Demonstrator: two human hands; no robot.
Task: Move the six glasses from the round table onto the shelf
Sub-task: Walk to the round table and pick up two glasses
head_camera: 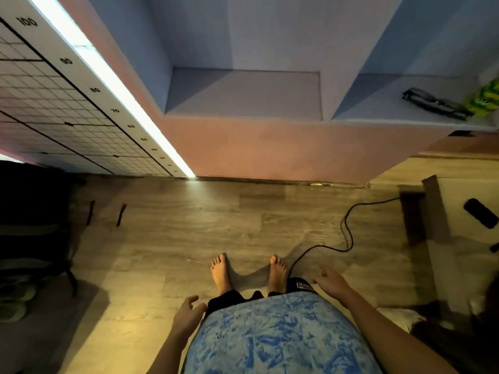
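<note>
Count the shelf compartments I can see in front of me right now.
2. One bare compartment straight ahead; a second compartment to its right, holding a black object and something green. More may lie outside the frame.

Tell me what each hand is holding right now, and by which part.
Nothing is held. The left hand and the right hand both hang open and empty beside the body; no glass is in view.

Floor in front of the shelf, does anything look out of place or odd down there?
Yes: a black cable snakes loose across the wooden floor to just beside the person's right foot, a likely trip hazard. No glasses show anywhere; both hands hang empty.
</note>
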